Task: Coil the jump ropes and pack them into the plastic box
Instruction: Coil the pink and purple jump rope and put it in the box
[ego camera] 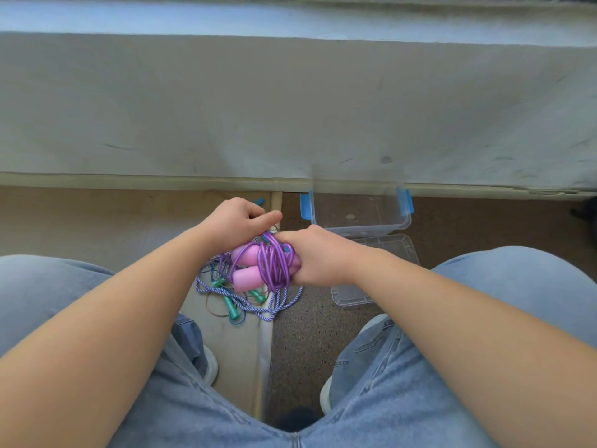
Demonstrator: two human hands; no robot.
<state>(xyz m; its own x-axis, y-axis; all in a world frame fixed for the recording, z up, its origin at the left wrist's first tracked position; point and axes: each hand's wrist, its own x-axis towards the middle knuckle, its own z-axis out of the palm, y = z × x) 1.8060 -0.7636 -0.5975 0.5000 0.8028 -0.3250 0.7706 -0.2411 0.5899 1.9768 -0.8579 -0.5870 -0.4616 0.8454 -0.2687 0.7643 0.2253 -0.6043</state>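
Note:
A purple jump rope (pixel 274 263) with two pink foam handles is wound into a tight bundle between my hands. My right hand (pixel 318 257) grips the bundle at its right side. My left hand (pixel 239 221) pinches a strand of the purple cord at the bundle's top. On the floor below lies a loose tangle of blue-and-white braided rope (pixel 255 310) and green handles (pixel 234 310). The clear plastic box (pixel 358 218) with blue clips stands open against the wall, just right of my hands.
The box's clear lid (pixel 352 295) lies on the floor in front of the box. A grey wall runs across the back. My knees in blue jeans flank the floor patch, with my shoes below.

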